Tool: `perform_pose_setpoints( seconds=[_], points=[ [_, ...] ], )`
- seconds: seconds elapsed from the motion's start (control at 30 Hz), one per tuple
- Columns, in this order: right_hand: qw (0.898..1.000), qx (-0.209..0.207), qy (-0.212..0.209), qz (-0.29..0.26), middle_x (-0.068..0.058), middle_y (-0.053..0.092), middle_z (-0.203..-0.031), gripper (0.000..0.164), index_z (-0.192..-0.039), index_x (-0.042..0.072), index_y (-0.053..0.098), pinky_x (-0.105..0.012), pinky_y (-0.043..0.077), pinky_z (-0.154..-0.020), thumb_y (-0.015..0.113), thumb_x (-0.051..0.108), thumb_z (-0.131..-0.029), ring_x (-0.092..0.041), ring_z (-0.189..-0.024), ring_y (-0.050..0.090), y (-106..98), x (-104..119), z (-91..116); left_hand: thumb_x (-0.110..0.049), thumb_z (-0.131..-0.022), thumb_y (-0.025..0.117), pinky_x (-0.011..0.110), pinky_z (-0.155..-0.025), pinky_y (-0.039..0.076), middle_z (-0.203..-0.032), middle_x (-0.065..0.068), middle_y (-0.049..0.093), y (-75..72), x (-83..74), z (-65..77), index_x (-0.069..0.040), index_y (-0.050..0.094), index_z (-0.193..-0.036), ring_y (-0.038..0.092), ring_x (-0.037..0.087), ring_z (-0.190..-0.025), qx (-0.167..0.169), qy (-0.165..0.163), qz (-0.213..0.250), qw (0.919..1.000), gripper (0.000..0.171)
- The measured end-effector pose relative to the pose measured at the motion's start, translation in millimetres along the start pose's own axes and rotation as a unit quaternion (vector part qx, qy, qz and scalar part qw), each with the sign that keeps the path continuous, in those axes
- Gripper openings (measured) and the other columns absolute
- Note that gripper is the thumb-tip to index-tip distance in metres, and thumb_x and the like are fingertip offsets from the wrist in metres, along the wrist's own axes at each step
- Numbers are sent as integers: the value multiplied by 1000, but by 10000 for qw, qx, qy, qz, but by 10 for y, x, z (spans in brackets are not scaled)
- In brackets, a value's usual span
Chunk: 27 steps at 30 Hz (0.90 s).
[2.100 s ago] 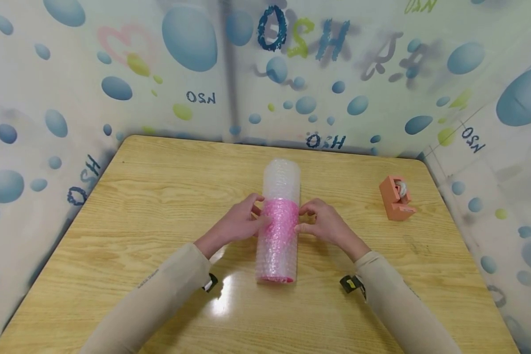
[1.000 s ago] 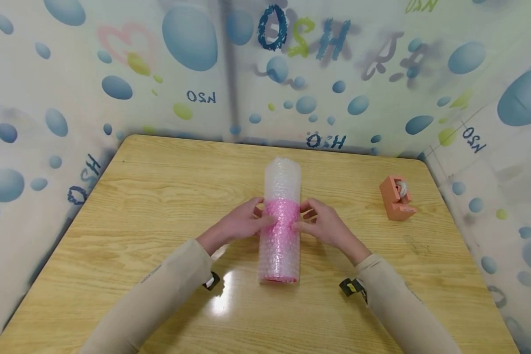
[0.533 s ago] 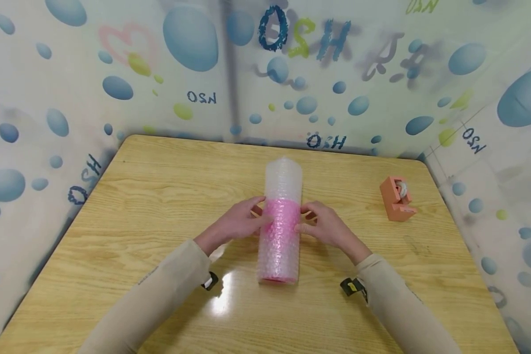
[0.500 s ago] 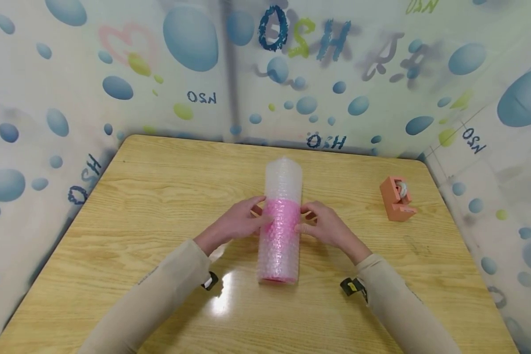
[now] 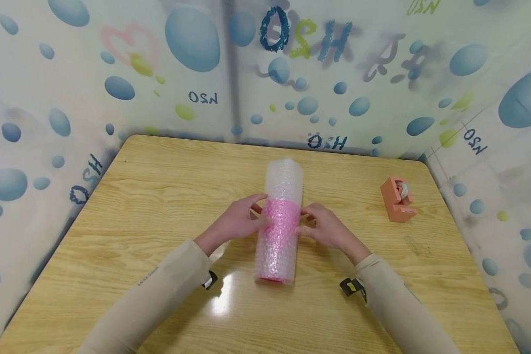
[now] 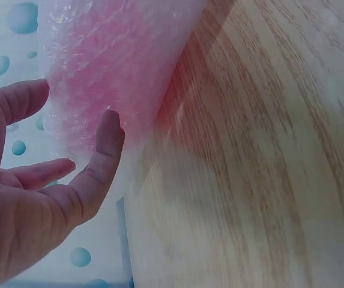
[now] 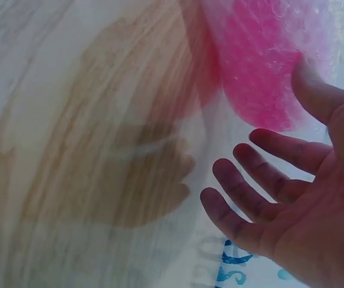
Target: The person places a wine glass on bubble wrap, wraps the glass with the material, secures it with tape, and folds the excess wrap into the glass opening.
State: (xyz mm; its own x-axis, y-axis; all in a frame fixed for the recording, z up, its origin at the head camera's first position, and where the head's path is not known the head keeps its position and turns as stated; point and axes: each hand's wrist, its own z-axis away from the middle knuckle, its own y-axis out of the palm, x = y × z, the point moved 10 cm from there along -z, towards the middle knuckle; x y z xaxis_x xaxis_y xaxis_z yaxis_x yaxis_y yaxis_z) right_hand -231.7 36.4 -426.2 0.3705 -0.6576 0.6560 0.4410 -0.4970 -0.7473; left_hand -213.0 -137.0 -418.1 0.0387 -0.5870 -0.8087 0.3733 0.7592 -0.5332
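A roll of bubble wrap (image 5: 284, 182) with a pink band (image 5: 284, 212) about its middle lies lengthwise on the wooden table. On its left side is my left hand (image 5: 239, 219), thumb at the pink part and fingers spread and slightly bent. The left wrist view shows that thumb (image 6: 27, 99) right at the wrap and one finger overlapping it. My right hand (image 5: 325, 226) is at the opposite side, its thumb (image 7: 316, 90) against the pink band. Its other fingers stand apart, loosely bent, close beside the roll. Neither hand's fingers are curled round the roll.
A salmon-coloured tape dispenser (image 5: 395, 204) with a roll of tape stands toward the table's right side. The wooden table (image 5: 168, 172) backs onto a wall (image 5: 248, 83) printed with blue drops and H2O lettering. Black wrist straps (image 5: 350, 286) show under the sleeves.
The roll has turned slightly: its near end has shifted a little left and its far end a touch right. Both hands stay at its sides with only small finger shifts.
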Motion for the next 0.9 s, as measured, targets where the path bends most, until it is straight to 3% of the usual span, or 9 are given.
perform_pose_setpoints(
  seconds=[0.2,0.47,0.63,0.9],
  points=[
    [9988,-38,316,377,-15,59,-125,56,-125,3,60,-45,52,-90,75,38,-84,-33,-110,59,-106,44,35,-37,-85,74,33,-77,55,-125,12,58,18,45,-23,-16,37,-147,62,24,-105,-115,-369,42,9992,75],
    [9992,195,307,191,-18,60,-126,56,-127,1,59,-45,52,-89,70,40,-88,-34,-109,60,-175,170,93,-41,-83,75,35,-79,56,-128,14,56,91,145,-43,-9,33,-148,62,25,-106,34,-851,247,9961,83],
    [9984,226,458,237,-17,59,-127,67,-126,2,59,-45,52,-90,73,50,-82,-34,-111,58,-133,155,73,-41,-83,75,35,-79,57,-130,14,54,134,180,-76,-10,33,-148,61,26,-107,103,-940,438,9946,83],
    [9979,102,454,443,-18,59,-124,64,-124,3,60,-44,52,-89,74,49,-81,-32,-109,58,-117,122,53,-41,-83,75,35,-80,56,-128,12,55,161,160,-108,-10,35,-147,59,27,-111,50,-802,472,9956,81]
  ],
)
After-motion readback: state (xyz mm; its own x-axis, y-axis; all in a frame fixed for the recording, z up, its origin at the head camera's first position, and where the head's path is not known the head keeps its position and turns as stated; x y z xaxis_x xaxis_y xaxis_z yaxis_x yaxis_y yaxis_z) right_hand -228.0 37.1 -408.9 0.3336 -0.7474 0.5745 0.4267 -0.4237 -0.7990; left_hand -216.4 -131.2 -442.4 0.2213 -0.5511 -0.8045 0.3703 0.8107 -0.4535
